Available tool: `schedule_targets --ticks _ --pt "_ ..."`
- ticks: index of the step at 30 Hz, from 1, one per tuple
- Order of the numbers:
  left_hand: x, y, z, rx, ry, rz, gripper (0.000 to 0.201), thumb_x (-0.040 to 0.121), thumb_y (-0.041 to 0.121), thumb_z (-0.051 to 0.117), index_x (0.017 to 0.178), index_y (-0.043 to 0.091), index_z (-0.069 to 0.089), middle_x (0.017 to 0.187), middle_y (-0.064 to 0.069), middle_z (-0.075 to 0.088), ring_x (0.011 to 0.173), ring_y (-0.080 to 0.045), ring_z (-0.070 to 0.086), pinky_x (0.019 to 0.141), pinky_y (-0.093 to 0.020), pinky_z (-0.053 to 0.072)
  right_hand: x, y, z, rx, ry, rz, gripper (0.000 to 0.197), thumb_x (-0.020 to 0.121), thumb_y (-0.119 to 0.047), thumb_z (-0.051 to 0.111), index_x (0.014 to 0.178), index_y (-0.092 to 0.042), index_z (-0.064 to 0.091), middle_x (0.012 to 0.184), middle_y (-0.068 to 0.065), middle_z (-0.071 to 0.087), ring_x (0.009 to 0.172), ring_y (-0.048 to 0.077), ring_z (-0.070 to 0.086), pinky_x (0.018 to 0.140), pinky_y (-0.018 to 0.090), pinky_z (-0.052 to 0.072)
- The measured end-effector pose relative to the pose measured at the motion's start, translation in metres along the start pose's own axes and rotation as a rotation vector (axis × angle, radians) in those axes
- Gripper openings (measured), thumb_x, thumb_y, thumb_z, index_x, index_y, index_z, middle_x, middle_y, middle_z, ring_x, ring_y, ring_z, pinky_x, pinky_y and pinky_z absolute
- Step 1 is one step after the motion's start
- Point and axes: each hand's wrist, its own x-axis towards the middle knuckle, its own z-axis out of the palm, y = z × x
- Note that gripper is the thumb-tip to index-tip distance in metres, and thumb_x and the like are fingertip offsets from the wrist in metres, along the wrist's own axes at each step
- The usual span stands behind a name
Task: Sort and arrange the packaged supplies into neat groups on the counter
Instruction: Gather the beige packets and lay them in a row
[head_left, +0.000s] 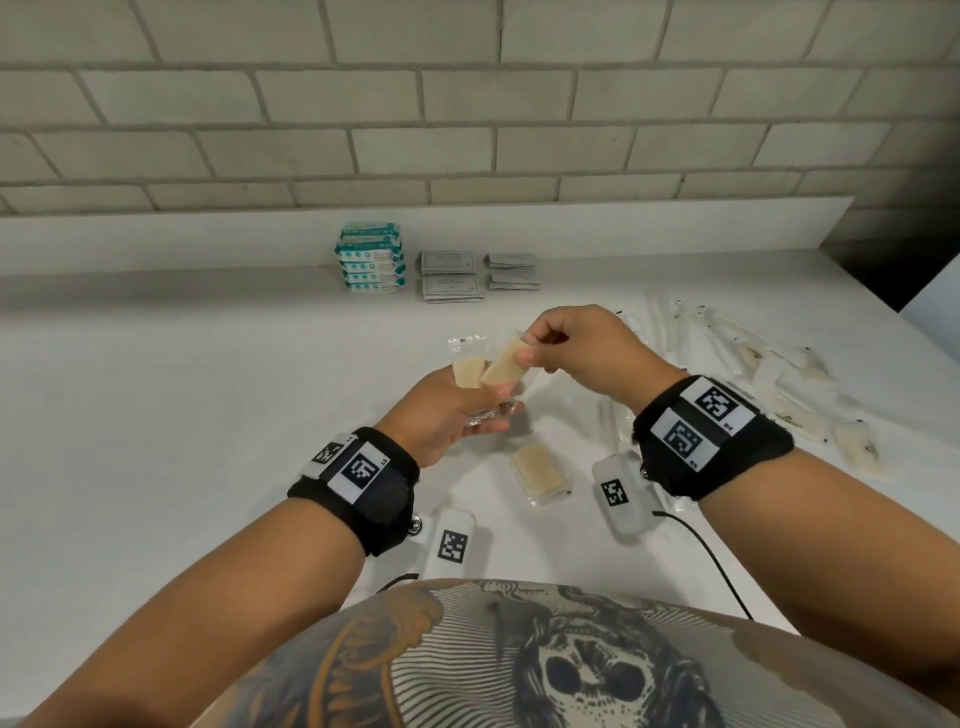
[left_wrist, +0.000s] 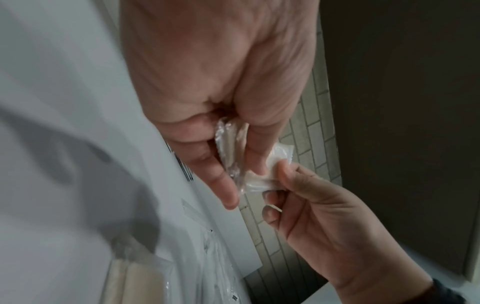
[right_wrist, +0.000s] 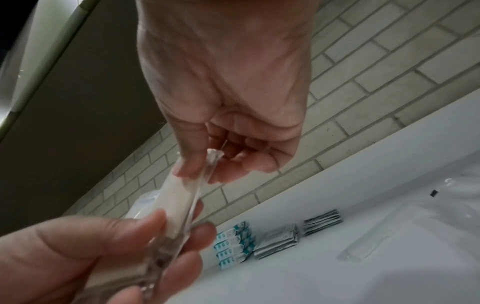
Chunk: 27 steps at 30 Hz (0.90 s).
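Both hands are raised above the white counter (head_left: 208, 415). My left hand (head_left: 493, 410) grips a small stack of beige pads in clear wrap (head_left: 464, 373), fingers curled round its lower end (left_wrist: 231, 148). One beige packet (head_left: 501, 366) leans up out of that stack, and my right hand (head_left: 530, 348) pinches its upper end between thumb and fingers (right_wrist: 205, 172). Its lower end sits in the left hand (right_wrist: 130, 246). A further beige packet (head_left: 537, 470) lies flat on the counter below the hands.
At the back stand a stack of teal-and-white packets (head_left: 371, 257), two piles of light grey sachets (head_left: 452, 275) and darker grey sachets (head_left: 511, 270). Several long clear-wrapped items (head_left: 753, 364) lie scattered on the right. A clear wrapper (head_left: 467, 340) lies behind the hands.
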Motion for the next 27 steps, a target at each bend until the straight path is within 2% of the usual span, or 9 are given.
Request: schedule_targets --ticks 3,6,9,12,15,18,22,24,27 --pt "0.000 -0.002 -0.006 -0.029 0.042 -0.030 0.034 0.092 0.012 0.062 0.125 0.005 0.057 0.113 -0.012 0.067 0.101 -0.024 0.067 0.080 -0.028 0.058 0.006 0.004 -0.008 -0.179 0.071 0.014 0.010 0.088 -0.021 0.068 0.085 -0.013 0.074 0.083 -0.004 0.065 0.072 0.013 0.057 0.068 0.025 0.045" --pt "-0.001 -0.004 -0.013 -0.135 0.122 -0.052 0.030 0.094 0.009 0.058 0.124 0.006 0.051 0.108 -0.013 0.065 0.089 -0.024 0.070 0.070 -0.030 0.060 0.009 0.010 -0.017 -0.376 0.076 0.057 0.011 0.087 -0.024 0.068 0.084 -0.015 0.074 0.087 -0.003 0.065 0.079 0.014 0.058 0.074 0.029 0.047" --pt "-0.003 -0.005 -0.018 -0.227 0.124 -0.049 0.021 0.097 0.002 0.045 0.118 0.003 0.044 0.111 -0.020 0.066 0.083 -0.029 0.073 0.064 -0.035 0.059 0.001 0.010 -0.015 -0.305 -0.189 0.099 0.006 0.085 -0.022 0.071 0.081 -0.018 0.071 0.079 -0.009 0.065 0.072 0.008 0.057 0.067 0.021 0.045" --pt "-0.004 -0.007 -0.019 -0.252 0.089 -0.046 0.025 0.096 -0.004 0.037 0.118 0.006 0.043 0.118 -0.023 0.063 0.091 -0.034 0.070 0.067 -0.038 0.060 -0.002 0.011 0.002 -0.511 -0.442 0.102 0.008 0.087 -0.026 0.069 0.084 -0.018 0.069 0.078 -0.009 0.062 0.075 0.009 0.055 0.064 0.020 0.040" --pt "-0.003 -0.011 -0.019 -0.204 0.101 -0.051 0.029 0.096 -0.004 0.045 0.124 0.002 0.043 0.118 -0.020 0.061 0.097 -0.033 0.067 0.068 -0.033 0.060 -0.001 0.021 0.021 -0.744 -0.570 0.107 0.015 0.090 -0.028 0.064 0.098 -0.017 0.070 0.091 -0.007 0.062 0.089 0.013 0.056 0.071 0.022 0.041" --pt "-0.002 -0.015 -0.022 -0.110 0.120 -0.052 0.024 0.096 0.003 0.052 0.120 0.004 0.049 0.109 -0.011 0.064 0.092 -0.023 0.068 0.067 -0.027 0.058 0.002 0.029 0.025 -0.664 -0.465 0.058 0.024 0.089 -0.034 0.063 0.108 -0.021 0.070 0.105 -0.008 0.065 0.098 0.012 0.059 0.081 0.025 0.045" --pt "-0.001 -0.018 -0.022 0.071 0.137 -0.045 0.019 0.093 0.014 0.059 0.111 0.016 0.058 0.103 0.001 0.068 0.090 -0.013 0.066 0.074 -0.025 0.051 0.006 0.019 0.022 -0.166 -0.176 0.023 0.026 0.085 -0.038 0.069 0.106 -0.023 0.068 0.092 -0.006 0.065 0.078 0.009 0.060 0.070 0.024 0.046" --pt "0.000 -0.016 -0.019 0.149 0.129 -0.049 0.015 0.090 0.016 0.064 0.103 0.020 0.059 0.101 0.003 0.067 0.091 -0.012 0.062 0.078 -0.027 0.045 0.008 0.010 0.023 -0.006 -0.116 0.019 0.019 0.081 -0.030 0.075 0.098 -0.024 0.069 0.085 -0.005 0.065 0.070 0.010 0.060 0.073 0.029 0.051" --pt "0.002 -0.013 -0.010 0.257 0.115 -0.040 0.015 0.086 0.015 0.068 0.098 0.019 0.059 0.096 0.000 0.061 0.087 -0.014 0.055 0.079 -0.029 0.042 0.012 0.003 0.024 -0.113 -0.094 -0.028 0.006 0.082 -0.021 0.072 0.077 -0.021 0.069 0.080 -0.005 0.066 0.072 0.012 0.059 0.073 0.035 0.052"
